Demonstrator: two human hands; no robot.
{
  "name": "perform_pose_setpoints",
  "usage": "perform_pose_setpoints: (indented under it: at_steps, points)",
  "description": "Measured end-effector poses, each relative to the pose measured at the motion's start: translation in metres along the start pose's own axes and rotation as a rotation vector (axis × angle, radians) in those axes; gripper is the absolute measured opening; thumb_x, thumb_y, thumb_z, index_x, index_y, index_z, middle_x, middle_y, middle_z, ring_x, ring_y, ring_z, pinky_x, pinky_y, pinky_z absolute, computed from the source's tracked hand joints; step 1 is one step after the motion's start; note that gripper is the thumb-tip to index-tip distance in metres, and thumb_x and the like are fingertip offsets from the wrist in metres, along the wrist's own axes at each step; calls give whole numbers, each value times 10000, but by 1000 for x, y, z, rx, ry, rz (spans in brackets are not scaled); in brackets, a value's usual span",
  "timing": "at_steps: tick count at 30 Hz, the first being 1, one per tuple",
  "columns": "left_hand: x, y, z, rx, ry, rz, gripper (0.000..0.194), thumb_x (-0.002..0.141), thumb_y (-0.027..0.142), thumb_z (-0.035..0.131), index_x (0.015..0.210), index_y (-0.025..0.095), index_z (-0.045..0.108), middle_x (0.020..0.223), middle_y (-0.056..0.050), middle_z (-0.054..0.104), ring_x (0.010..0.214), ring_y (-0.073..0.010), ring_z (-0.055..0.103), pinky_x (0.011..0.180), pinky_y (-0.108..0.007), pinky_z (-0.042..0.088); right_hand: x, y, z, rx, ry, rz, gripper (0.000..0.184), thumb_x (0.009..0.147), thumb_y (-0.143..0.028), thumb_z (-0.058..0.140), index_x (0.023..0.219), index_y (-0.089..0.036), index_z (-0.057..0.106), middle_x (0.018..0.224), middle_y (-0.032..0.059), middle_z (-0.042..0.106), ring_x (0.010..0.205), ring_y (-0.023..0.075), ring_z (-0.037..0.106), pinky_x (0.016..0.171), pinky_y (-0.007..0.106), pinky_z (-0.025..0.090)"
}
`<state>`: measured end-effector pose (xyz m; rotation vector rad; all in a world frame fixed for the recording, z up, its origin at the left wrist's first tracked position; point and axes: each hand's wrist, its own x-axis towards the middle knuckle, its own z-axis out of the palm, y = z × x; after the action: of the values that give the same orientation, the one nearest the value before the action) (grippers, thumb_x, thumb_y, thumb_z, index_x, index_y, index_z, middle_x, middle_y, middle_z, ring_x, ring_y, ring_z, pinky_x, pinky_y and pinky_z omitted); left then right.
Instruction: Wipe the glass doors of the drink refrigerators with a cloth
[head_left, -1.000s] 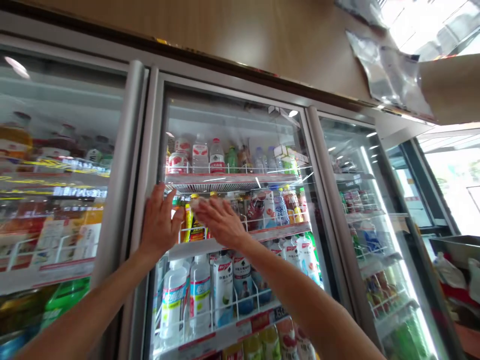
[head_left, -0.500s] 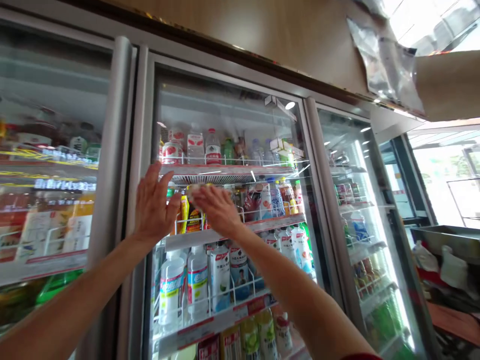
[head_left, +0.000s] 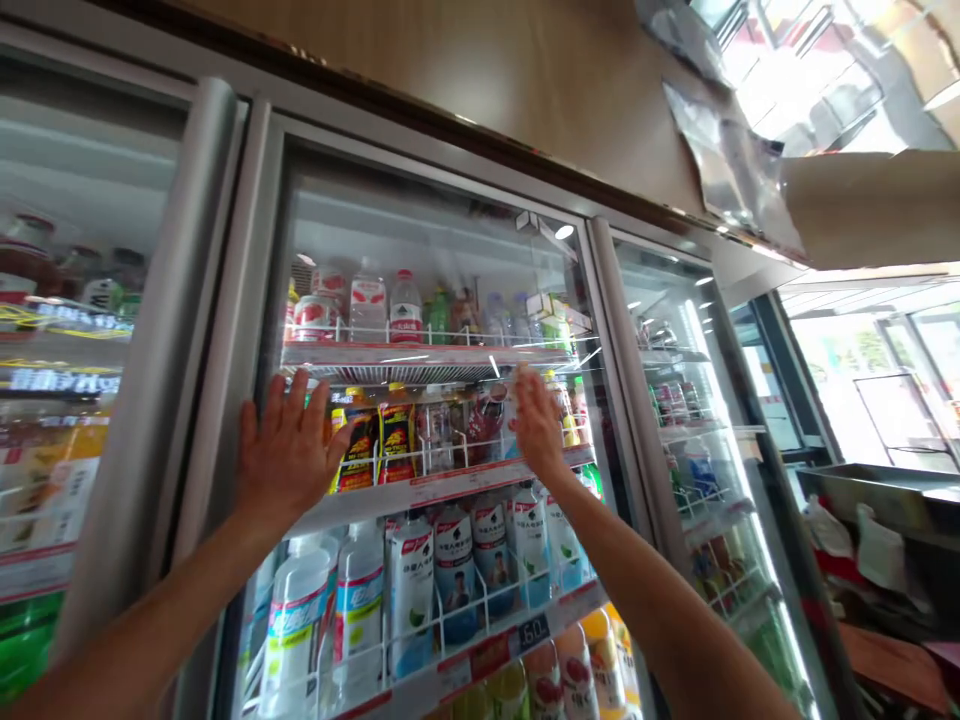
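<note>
My left hand (head_left: 289, 455) is raised at the left side of the middle cooler's glass door (head_left: 427, 215), fingers spread and holding nothing. Farther right, my right hand (head_left: 537, 425) is up in front of the same door, its fingers stretched upward and slightly blurred. Whether either palm touches the glass I cannot tell. Behind the left hand's thumb side stand black and yellow bottles (head_left: 396, 435) on a wire-fronted shelf. Below, white-labelled bottles (head_left: 411, 590) and clear bottles with blue and yellow labels (head_left: 292, 620) fill another shelf.
A silver door handle (head_left: 161, 330) runs down the left cooler. Another cooler door (head_left: 675, 300) stands to the right. Above is a brown panel (head_left: 450, 70) with a clear plastic sheet (head_left: 720, 150) hanging from it. White plastic bags (head_left: 877, 545) lie at the far right.
My right hand has moved right across the door, away from the left hand. My left hand has shifted slightly left and down, its fingers spread. The view has shifted slightly.
</note>
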<state>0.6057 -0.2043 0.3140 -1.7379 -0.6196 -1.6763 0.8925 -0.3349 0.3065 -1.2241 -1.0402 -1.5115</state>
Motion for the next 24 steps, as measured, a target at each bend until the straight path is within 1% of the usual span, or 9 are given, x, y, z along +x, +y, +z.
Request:
perform_pose_setpoints:
  at_steps: [3,5,8,10,14,16,19,22,24]
  points:
    - [0,1,-1,1,17,4,584,892,450,249,1359,102,291,1463,-151,224,1369,-285,115,1085,-527,98,10,23,3,-3,175,269,475,886,-189,288,1355,-194,360,1440,87,316,1355,217,221,1072,501,256]
    - [1,2,-3,-16,18,1,575,891,438,249,1361,110,291,1460,-152,233,1367,-286,129,1081,-531,105,3,4,7,23,115,154,476,882,-191,311,1354,-218,362,1457,65,286,1365,209,191,1085,480,245]
    - [1,4,-4,-48,12,-3,565,891,411,239,1363,104,286,1459,-156,232,1365,-292,132,1078,-539,99,-21,-22,6,59,-105,-192,464,868,-192,365,1325,-262,409,1467,19,274,1375,186,160,1104,419,225]
    - [1,5,-4,-58,12,-3,565,891,407,241,1365,101,279,1462,-156,222,1366,-296,124,1078,-541,91,-34,-10,-3,54,-184,-264,444,862,-196,380,1294,-275,449,1453,12,307,1367,175,188,1104,408,221]
    - [-1,3,-3,-48,8,-6,574,892,416,274,1366,93,273,1462,-164,216,1366,-300,111,1079,-540,78,-28,72,-19,-31,-9,135,461,874,-204,305,1322,-228,412,1431,66,340,1348,197,243,1075,474,256]
    - [-1,2,-2,-37,-1,-4,576,893,420,281,1362,85,282,1459,-171,220,1365,-303,116,1079,-538,80,-14,93,-15,-52,101,298,495,877,-193,250,1362,-170,344,1445,112,293,1359,228,205,1065,530,246]
    - [-1,1,-2,-26,-2,-4,574,894,426,279,1356,85,296,1456,-172,229,1363,-306,122,1075,-542,93,-3,56,3,-16,131,296,508,872,-184,263,1378,-186,315,1460,95,263,1366,228,181,1074,532,235]
    - [0,1,-1,-30,14,-3,571,893,431,278,1358,100,298,1458,-162,229,1365,-301,118,1075,-541,99,-17,-30,14,78,-7,22,514,860,-178,334,1368,-260,331,1480,26,236,1373,199,164,1093,458,239]
    - [1,1,-1,-36,18,-1,571,893,432,269,1358,102,299,1460,-158,228,1367,-298,116,1077,-536,99,-33,-70,13,115,-144,-210,521,845,-190,389,1358,-275,350,1482,3,235,1380,194,136,1108,423,215]
